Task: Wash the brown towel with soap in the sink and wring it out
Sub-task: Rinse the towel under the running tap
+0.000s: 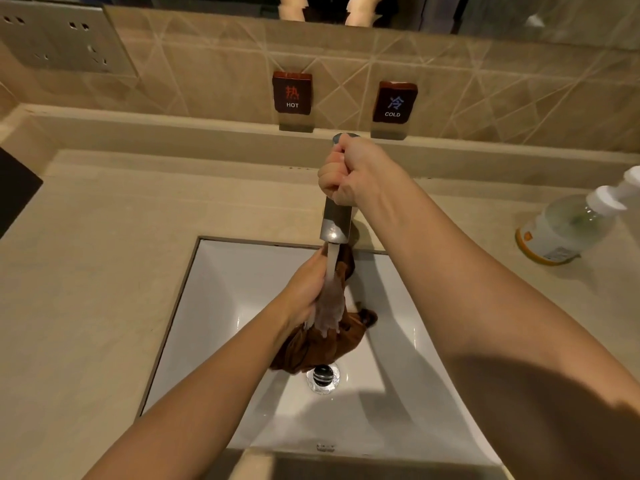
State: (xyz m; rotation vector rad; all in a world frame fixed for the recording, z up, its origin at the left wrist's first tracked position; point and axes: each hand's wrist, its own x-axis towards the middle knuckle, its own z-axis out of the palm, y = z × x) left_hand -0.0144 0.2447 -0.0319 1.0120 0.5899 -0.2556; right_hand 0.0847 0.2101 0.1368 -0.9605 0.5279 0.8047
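The brown towel [311,348] hangs bunched over the white sink [221,292], just above the drain [322,375]. My left hand [308,289] grips it around the middle, and one end pokes up behind the hand under the spout. Water runs from the metal faucet [335,220] onto my left hand and the towel. My right hand [349,171] is closed around the faucet's handle at the top. A clear soap pump bottle [564,230] stands on the counter at the right, away from both hands.
Beige stone counter [97,265] surrounds the sink. HOT [292,93] and COLD [394,102] signs stand on the ledge behind the faucet. A wall socket panel [62,38] is at the upper left, and a dark object [14,199] at the left edge.
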